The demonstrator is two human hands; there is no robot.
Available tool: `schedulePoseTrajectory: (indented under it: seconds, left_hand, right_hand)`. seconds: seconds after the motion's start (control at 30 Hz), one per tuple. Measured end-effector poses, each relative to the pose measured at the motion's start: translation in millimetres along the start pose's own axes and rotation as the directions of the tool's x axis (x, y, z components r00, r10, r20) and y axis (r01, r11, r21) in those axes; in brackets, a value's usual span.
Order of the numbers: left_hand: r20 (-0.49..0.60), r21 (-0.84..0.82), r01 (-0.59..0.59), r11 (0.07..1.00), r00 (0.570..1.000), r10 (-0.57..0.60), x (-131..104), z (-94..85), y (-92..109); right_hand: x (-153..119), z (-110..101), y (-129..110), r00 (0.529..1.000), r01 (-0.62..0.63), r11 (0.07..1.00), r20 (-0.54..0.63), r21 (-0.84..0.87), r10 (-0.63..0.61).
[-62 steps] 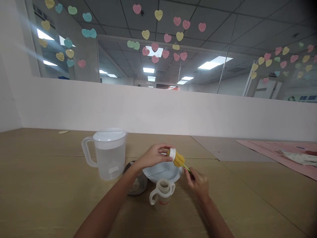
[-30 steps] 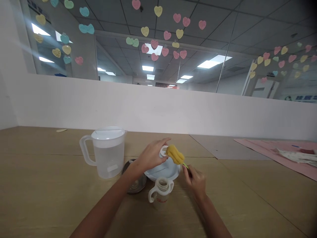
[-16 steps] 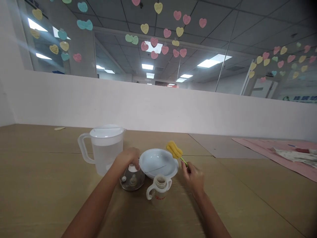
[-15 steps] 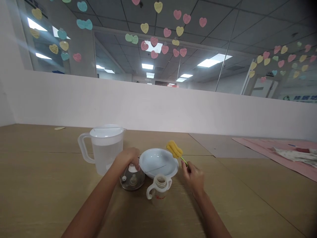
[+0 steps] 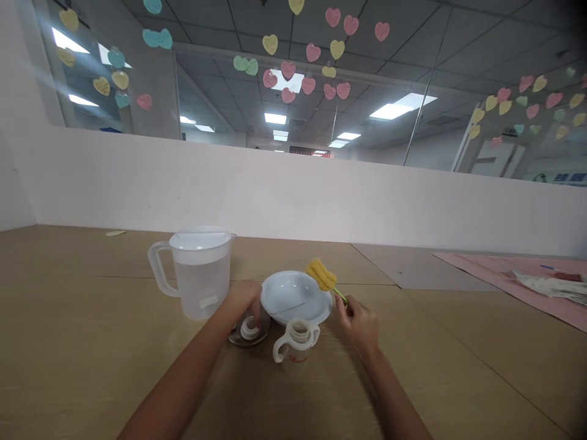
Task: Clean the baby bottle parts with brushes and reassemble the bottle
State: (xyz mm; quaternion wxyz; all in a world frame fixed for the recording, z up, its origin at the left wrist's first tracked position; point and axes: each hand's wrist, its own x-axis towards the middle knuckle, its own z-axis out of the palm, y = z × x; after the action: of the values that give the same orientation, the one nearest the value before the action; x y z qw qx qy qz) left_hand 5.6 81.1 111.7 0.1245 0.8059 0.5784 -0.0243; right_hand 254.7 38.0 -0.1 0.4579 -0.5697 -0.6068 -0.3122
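One jug [image 5: 202, 278] on the left, lid on, handle pointing left, looks part-filled with something clear; hasn't moved. Just right of it, left hand [image 5: 245, 298] is down over the dark round dish [image 5: 241, 342], fingers bent toward the white ring [image 5: 249, 335]. Can't tell if they're pinching it or have let go; the hand hides the contact. That's the change: ring was up against the brush a second ago, now it's at the dish. The small parts that showed in the dish half a second ago are out of sight. Next, bowl [image 5: 298, 283], its inside in view now that the left arm is off it. Bottle [image 5: 296, 343] upright in front, mouth open, two handles; touching the bowl or not, can't tell. Yellow sponge brush [image 5: 322, 276] is up by the bowl's right rim, stem clenched in right hand [image 5: 361, 324]. My read: ring and brush are separated, scrubbing on that ring is paused or finished, can't say which. Pink cloth [image 5: 481, 272] far right, well apart.
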Motion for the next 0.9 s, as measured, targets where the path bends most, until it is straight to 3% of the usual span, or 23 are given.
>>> schedulePoseTrajectory:
  seconds: [0.17,0.3,0.47,0.63,0.7,0.8,0.83,0.9]
  left_hand:
    - [-0.118,0.124,-0.105,0.987,0.986,0.12,-23.5,-18.4,19.2]
    - [-0.081,0.157,-0.152,0.976,0.983,0.166,-34.1,-13.0,33.8]
    - [0.022,0.16,-0.117,0.98,0.993,0.115,-27.9,-5.4,31.3]
    - [-0.058,0.175,-0.137,0.975,0.987,0.15,-27.6,-17.0,29.2]
    - [0.012,0.106,-0.268,0.958,0.963,0.268,-38.1,-23.6,34.5]
    - [0.11,-0.08,-0.533,0.843,0.835,0.539,-61.1,-28.5,48.4]
    - [0.09,-0.085,-0.569,0.818,0.813,0.575,-68.5,-27.7,53.7]
    - [0.075,-0.037,-0.572,0.82,0.816,0.573,-79.5,-22.2,63.4]
  right_hand:
    - [-0.1,0.1,-0.6,1.0,-0.011,1.0,0.003,0.0,0.011]
    - [-0.8,0.8,0.1,1.0,-0.008,1.0,0.011,-0.005,0.008]
    - [-1.5,1.4,1.1,0.999,-0.035,0.999,0.016,-0.01,0.035]
    - [-1.6,1.6,1.4,0.998,-0.048,0.998,0.029,-0.027,0.049]
    - [-1.4,1.6,1.3,0.998,-0.056,0.998,0.024,-0.025,0.057]
    - [-1.0,1.4,0.9,0.996,-0.079,0.997,0.039,-0.023,0.08]
    - [-0.9,1.2,0.8,0.995,-0.086,0.996,0.053,-0.025,0.087]
    - [-1.1,0.8,1.1,0.991,-0.099,0.995,0.084,-0.029,0.101]
